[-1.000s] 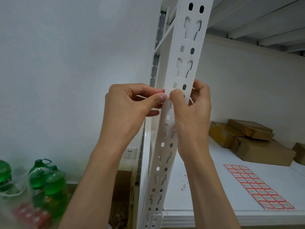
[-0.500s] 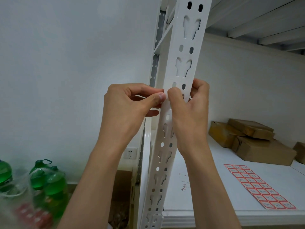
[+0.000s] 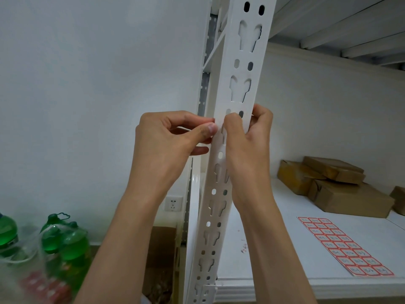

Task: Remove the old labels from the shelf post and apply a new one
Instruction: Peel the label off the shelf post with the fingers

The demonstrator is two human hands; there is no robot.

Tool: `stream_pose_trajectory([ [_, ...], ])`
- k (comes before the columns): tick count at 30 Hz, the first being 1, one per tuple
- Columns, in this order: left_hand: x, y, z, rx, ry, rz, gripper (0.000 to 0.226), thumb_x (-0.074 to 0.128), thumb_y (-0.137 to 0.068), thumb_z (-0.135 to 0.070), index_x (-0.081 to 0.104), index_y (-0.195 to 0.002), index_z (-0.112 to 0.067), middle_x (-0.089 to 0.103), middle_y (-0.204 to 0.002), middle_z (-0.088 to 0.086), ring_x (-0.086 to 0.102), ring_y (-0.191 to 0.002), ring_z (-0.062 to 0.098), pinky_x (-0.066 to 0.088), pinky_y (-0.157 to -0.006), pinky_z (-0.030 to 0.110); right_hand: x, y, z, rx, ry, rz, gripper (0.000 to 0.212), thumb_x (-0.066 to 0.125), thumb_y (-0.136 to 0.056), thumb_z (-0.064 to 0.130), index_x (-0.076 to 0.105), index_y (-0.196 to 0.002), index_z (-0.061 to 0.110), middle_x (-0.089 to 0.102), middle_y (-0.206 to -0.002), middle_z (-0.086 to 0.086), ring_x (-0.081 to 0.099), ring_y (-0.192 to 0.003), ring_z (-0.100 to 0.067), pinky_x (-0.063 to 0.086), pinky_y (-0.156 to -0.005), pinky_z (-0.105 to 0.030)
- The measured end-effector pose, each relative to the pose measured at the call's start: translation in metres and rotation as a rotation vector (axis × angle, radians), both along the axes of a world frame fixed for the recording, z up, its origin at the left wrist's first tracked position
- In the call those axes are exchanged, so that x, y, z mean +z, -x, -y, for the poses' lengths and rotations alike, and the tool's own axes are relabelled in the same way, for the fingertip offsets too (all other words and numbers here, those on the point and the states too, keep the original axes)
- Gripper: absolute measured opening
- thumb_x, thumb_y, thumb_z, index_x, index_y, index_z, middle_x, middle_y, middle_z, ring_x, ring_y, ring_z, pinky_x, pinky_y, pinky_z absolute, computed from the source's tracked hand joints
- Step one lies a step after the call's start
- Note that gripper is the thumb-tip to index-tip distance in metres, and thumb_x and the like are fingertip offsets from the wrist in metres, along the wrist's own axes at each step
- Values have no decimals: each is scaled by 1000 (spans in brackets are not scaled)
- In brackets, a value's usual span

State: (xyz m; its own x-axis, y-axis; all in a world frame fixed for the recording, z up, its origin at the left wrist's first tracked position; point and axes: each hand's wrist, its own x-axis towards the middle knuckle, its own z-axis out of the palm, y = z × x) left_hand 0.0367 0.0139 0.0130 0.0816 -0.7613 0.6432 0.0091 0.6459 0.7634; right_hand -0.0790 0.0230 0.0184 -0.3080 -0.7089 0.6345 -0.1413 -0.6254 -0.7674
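**Still mid-post, label work unfinished**

Apparently I'm working at the shelf post, centre frame: my left hand pinches something small at its edge, my right hand curls around it. The label sheet waits lower right.

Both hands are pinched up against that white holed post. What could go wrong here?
The left hand and right hand work at one small spot on the shelf post; whatever they pinch is hidden, so a label could perhaps tear or leave scraps. The post's cut-out slots have edges right by the fingertips, which might scrape them. The sheet of red-bordered labels lies near the shelf board's front edge, where a forearm could brush it off.
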Motion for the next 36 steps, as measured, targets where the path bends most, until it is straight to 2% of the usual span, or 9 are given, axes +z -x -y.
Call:
stream_pose_trajectory([
  [9, 0, 0, 0, -5, 0, 3, 12, 77, -85, -15, 80, -97, -14, 79, -87, 0, 77, -77, 13, 65, -70, 32, 5, -1, -1, 43, -27, 4, 22, 50, -101, 20, 35, -117, 27, 51, -94, 16, 54, -67, 22, 45, -53, -2],
  [12, 0, 0, 0, -1, 0, 1, 11, 77, -85, -15, 80, -96, -14, 78, -85, 0, 77, -77, 13, 65, -70, 33, 4, -2, -1, 47, -30, 12, 21, 48, -102, 23, 35, -117, 30, 50, -95, 21, 52, -69, 26, 46, -53, -3],
  [15, 0, 1, 0, 1, -2, -13, 10, 78, -84, -15, 81, -94, -14, 78, -85, 0, 77, -77, 14, 65, -70, 34, 2, -2, -2, 72, -46, 23, 17, 43, -104, 28, 33, -115, 36, 46, -96, 28, 50, -72, 29, 46, -56, -11],
  [19, -1, 1, 0, -3, 4, -15, 9, 78, -84, -15, 80, -92, -17, 78, -83, -2, 77, -76, 13, 64, -68, 31, 3, -2, -3, 113, -62, 55, 16, 41, -105, 27, 32, -114, 37, 46, -96, 29, 51, -72, 28, 45, -58, -12],
  [22, -1, 2, 0, -7, 1, -19, 8, 78, -84, -15, 80, -92, -17, 78, -83, -2, 77, -76, 14, 64, -68, 31, 4, -1, -4, 137, -67, 66, 17, 41, -105, 25, 33, -113, 37, 47, -97, 28, 58, -80, 15, 46, -59, -13],
  [25, 0, 2, 0, -8, -4, -23, 8, 78, -84, -15, 80, -90, -19, 78, -83, -4, 76, -76, 13, 64, -67, 30, 6, 2, -6, 158, -66, 65, 18, 41, -105, 24, 33, -115, 37, 48, -98, 26, 58, -87, 0, 44, -64, -15],
  [29, 0, 2, 0, -12, -7, -29, 8, 78, -84, -15, 79, -88, -21, 78, -81, -5, 76, -75, 12, 64, -67, 28, 6, 5, -8, 177, -75, 52, 19, 42, -105, 24, 35, -117, 37, 52, -102, 23, 58, -91, -4, 44, -66, -18],
  [34, 0, 2, -1, -14, -6, -35, 8, 78, -84, -14, 79, -88, -21, 78, -80, -5, 76, -76, 10, 63, -66, 27, 5, 9, -8, 210, -91, 68, 21, 44, -105, 23, 37, -116, 40, 51, -98, 28, 59, -89, -2, 47, -53, -9],
  [36, 0, 3, -1, -12, -4, -34, 8, 78, -84, -14, 79, -87, -21, 78, -80, -5, 76, -76, 10, 63, -66, 26, 3, 11, -8, 230, -106, 95, 23, 42, -104, 21, 41, -116, 40, 58, -105, 21, 62, -97, -8, 51, -62, -16],
])
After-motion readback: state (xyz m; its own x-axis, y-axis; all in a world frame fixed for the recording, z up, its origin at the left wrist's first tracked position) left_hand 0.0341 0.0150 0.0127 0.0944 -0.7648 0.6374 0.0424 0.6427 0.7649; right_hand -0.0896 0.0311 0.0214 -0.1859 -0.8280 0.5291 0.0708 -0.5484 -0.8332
